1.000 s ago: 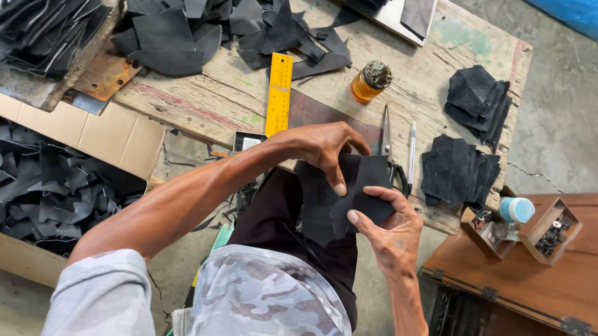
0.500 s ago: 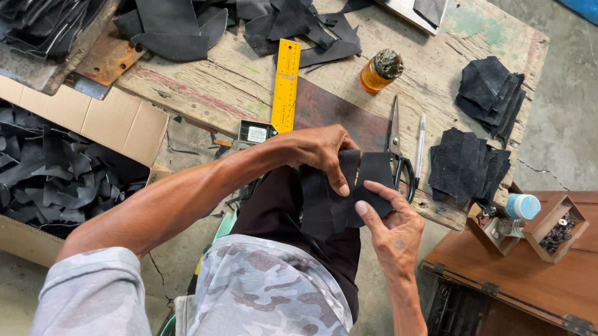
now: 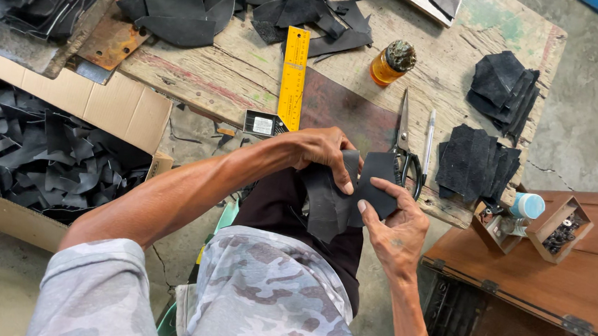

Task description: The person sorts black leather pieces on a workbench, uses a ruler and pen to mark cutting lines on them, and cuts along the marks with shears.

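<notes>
Little has moved since the earlier frame: both hands keep their grip on the black leather piece, held over the lap just near of the table edge. The left hand clamps it from above, thumb pressed on the face; the right hand pinches its right flap from below.

At the left, an open cardboard box holds a heap of curled black offcuts (thin, glossy strips). At the far right, a small wooden box holds dark metal fittings, with a white bottle beside it.

On the worn wooden table lie a yellow ruler, steel scissors, a pen, an amber jar and two stacks of matte black cut pieces.
</notes>
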